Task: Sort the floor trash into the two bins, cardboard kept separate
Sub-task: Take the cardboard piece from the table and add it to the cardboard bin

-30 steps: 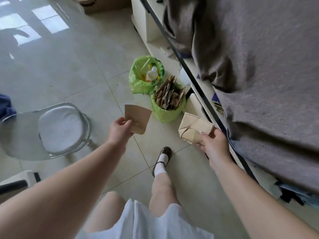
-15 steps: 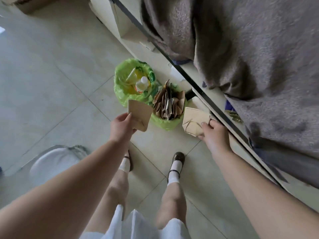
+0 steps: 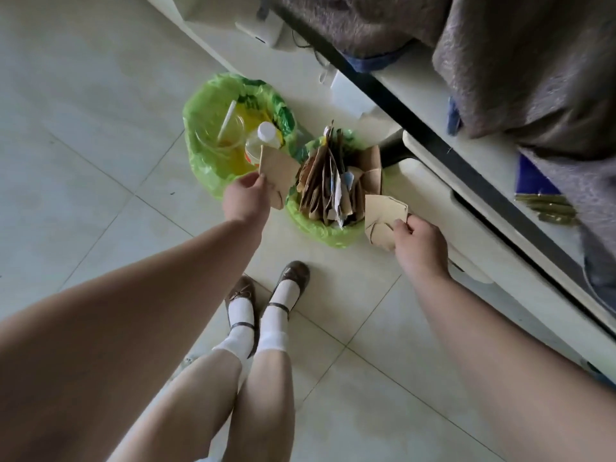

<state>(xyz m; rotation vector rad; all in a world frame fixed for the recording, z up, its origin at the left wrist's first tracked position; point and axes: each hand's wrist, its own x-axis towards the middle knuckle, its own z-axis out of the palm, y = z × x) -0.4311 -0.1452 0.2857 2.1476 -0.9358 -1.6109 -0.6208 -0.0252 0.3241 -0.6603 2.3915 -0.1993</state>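
Two bins lined with green bags stand side by side on the floor. The left bin (image 3: 203, 128) holds a plastic cup with a straw and a white-capped bottle (image 3: 263, 140). The right bin (image 3: 320, 228) is packed with upright cardboard pieces (image 3: 328, 181). My left hand (image 3: 245, 200) pinches a flat brown cardboard piece (image 3: 278, 170) over the gap between the bins. My right hand (image 3: 420, 243) grips a folded pale cardboard piece (image 3: 383, 213) at the right bin's right edge.
A white bed frame (image 3: 466, 208) with a black rail and a grey blanket (image 3: 533, 71) runs along the right. My two feet in brown shoes (image 3: 266, 291) stand just in front of the bins. Pale tiled floor (image 3: 83, 145) stretches to the left.
I have stepped closer, feet now together before the bins. Both hands carried their cardboard pieces forward until they flank the cardboard-filled bin. The clear chair has left the view.
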